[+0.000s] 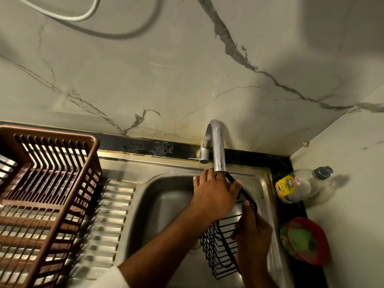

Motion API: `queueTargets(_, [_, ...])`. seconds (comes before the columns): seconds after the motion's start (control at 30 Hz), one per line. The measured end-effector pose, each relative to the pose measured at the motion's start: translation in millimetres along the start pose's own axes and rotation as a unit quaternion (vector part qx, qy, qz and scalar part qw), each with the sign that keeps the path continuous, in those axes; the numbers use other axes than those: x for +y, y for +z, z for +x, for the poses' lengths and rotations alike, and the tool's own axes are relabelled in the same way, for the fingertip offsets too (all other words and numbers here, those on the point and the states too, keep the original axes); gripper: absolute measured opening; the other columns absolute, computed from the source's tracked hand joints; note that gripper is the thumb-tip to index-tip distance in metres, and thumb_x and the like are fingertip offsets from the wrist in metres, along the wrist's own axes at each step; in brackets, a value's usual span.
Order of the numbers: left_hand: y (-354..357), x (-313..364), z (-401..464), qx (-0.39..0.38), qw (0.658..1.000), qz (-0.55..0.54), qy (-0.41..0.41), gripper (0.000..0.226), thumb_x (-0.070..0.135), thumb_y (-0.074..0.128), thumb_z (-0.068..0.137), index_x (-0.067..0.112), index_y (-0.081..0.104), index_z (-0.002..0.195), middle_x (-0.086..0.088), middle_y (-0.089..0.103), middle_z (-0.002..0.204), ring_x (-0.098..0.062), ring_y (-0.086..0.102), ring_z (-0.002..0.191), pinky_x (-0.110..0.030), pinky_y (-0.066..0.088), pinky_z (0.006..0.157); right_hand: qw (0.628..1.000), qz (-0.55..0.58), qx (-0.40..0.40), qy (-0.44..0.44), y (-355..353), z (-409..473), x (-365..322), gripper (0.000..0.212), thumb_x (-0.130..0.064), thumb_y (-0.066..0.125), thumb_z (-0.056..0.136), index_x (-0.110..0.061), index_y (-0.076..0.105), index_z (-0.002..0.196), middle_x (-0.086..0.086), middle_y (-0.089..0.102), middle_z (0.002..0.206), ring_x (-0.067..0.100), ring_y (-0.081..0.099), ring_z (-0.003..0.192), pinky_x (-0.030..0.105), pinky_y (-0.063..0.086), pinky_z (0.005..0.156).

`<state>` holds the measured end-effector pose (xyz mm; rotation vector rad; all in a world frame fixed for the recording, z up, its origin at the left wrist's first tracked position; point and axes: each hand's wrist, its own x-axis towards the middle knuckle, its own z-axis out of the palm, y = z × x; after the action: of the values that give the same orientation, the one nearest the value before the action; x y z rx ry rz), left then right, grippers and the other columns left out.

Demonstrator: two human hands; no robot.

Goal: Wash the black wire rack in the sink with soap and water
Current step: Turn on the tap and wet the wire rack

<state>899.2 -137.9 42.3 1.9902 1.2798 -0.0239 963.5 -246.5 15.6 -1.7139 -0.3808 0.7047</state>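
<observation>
Black wire rack (223, 244) stands tilted in the sink (158, 204) under the faucet (218, 146), right hand (252, 233) fingers clamping its rim, left hand (215, 194) spread on top (light, stiff, probably slippery wet; hold the frame).

The black wire rack (222, 244) is standing tilted over the steel sink (166, 202), its upper end reaching up under the chrome faucet (218, 146). The left hand (215, 194) is lying spread over the rack's top, fingers by the spout. The right hand (252, 233) is gripping its right edge. A brown dish basket (47, 194) is sitting on the drainboard; a dishwash bottle (299, 183) and red bowl (305, 240) are standing at right.
</observation>
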Motion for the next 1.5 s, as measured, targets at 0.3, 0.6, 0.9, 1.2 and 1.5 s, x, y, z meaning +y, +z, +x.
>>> queueTargets(0.3, [7.3, -10.4, 0.4, 0.035, 0.999, -0.008, 0.008, 0.078, 0.064, 0.007, 0.102, 0.017, 0.024, 0.161, -0.015, 0.019, 0.168, -0.028, 0.004, 0.158, -0.047, 0.004, 0.129, 0.999, -0.008, -0.017, -0.026, 5.6, -1.9, -0.2, 0.043, -0.033, 0.057, 0.098, -0.010, 0.070, 0.063, 0.005, 0.064, 0.051, 0.016, 0.059, 0.045, 0.030, 0.047, 0.044])
queueTargets(0.6, [-18.7, -42.9, 34.7, -0.066, 0.869, -0.485, -0.069, 0.053, 0.056, 0.049, 0.096, 0.013, 0.065, 0.124, -0.013, 0.074, 0.119, -0.030, 0.069, 0.116, -0.048, 0.048, 0.107, 0.992, 0.095, 0.035, 0.080, -17.1, -1.7, 14.4, 0.037, -0.015, 0.055, 0.098, -0.002, 0.052, 0.063, -0.001, 0.046, 0.038, 0.011, 0.042, 0.033, 0.022, 0.036, 0.039])
queueTargets(0.9, [-8.1, -45.3, 25.1, -0.014, 0.886, -0.463, 0.000, 0.029, 0.045, 0.059, 0.098, 0.018, 0.061, 0.111, -0.008, 0.066, 0.107, -0.020, 0.064, 0.100, -0.032, 0.051, 0.086, 0.945, 0.113, -0.298, 0.066, -50.2, 12.6, 28.4, 0.065, -0.035, 0.078, 0.054, -0.009, 0.071, 0.113, 0.018, 0.074, 0.107, 0.033, 0.072, 0.101, 0.031, 0.059, 0.079])
queueTargets(1.2, [14.7, -51.2, -5.8, 0.047, 0.908, -0.287, 0.302, 0.036, 0.031, 0.044, 0.104, 0.015, 0.070, 0.125, 0.003, 0.069, 0.125, -0.013, 0.061, 0.121, -0.036, 0.049, 0.103, 0.977, -0.156, -0.139, 0.034, -13.4, 11.9, -16.5, 0.068, -0.074, 0.043, 0.079, -0.011, 0.063, 0.062, 0.007, 0.059, 0.054, 0.010, 0.048, 0.043, 0.021, 0.034, 0.044])
queueTargets(1.5, [22.5, -116.2, -6.7, 0.041, 0.947, -0.319, 0.013, 0.041, 0.053, 0.045, 0.099, 0.046, 0.052, 0.138, 0.014, 0.048, 0.154, -0.006, 0.033, 0.150, -0.041, 0.026, 0.125, 0.978, -0.095, -0.176, 0.055, -21.4, 3.4, 2.5, 0.063, -0.078, 0.058, 0.071, -0.020, 0.050, 0.047, 0.004, 0.039, 0.046, 0.013, 0.034, 0.037, 0.021, 0.027, 0.039])
